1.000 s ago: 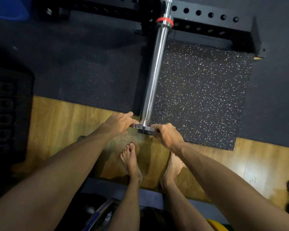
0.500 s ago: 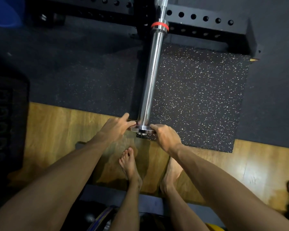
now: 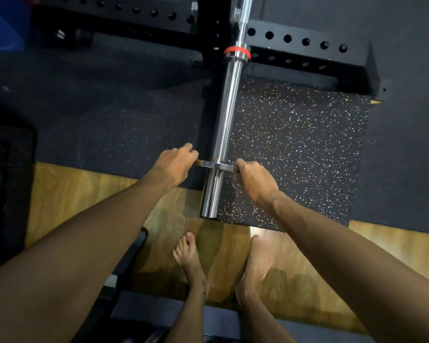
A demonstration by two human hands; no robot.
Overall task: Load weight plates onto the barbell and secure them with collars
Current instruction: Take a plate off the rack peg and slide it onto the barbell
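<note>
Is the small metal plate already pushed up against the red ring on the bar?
No, the small plate sits near the sleeve's free end, far from the red ring.

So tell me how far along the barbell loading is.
Early. Done: a thin silver plate is threaded onto the chrome barbell sleeve, past its end. In hand: the left hand and right hand grip the plate's opposite edges, with most of the sleeve bare up to the red-banded shoulder. Left: seat the plate against that shoulder, add any others, fit a collar; none is visible.
</note>
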